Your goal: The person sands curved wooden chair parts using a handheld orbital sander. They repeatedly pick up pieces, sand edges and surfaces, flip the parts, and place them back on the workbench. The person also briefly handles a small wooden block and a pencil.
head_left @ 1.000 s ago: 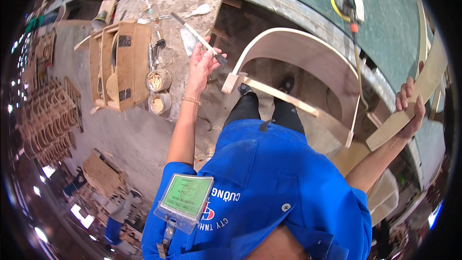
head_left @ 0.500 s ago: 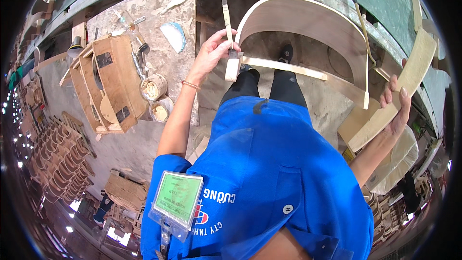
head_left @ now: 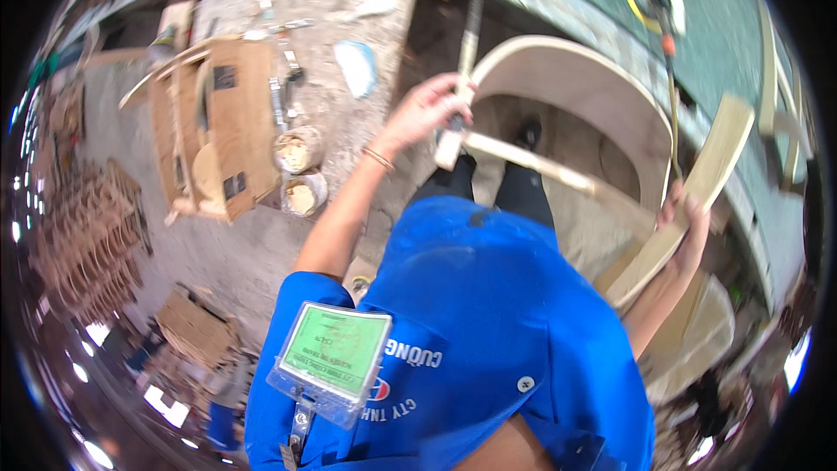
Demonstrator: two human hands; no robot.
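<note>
My left hand (head_left: 425, 110) is closed around a long thin stick-like tool (head_left: 468, 35) that points away from me, and it sits at the end of a pale wooden rail (head_left: 523, 164). That rail crosses a curved bent-plywood chair back (head_left: 584, 78) standing in front of my legs. My right hand (head_left: 689, 222) grips a flat curved wooden slat (head_left: 689, 196), held up at the right beside the chair back. My blue shirt and a green badge fill the lower view.
A dusty workbench (head_left: 340, 26) at upper left holds a cardboard box (head_left: 222, 122), two small round tins (head_left: 298, 170) and loose tools. A sander with a yellow disc (head_left: 652, 0) lies on the green surface at upper right. Stacked wooden parts (head_left: 83, 235) stand at left.
My left hand has stayed at the rail end while the thin tool swung from pointing left to pointing straight away. The right hand with the slat has lowered a little.
</note>
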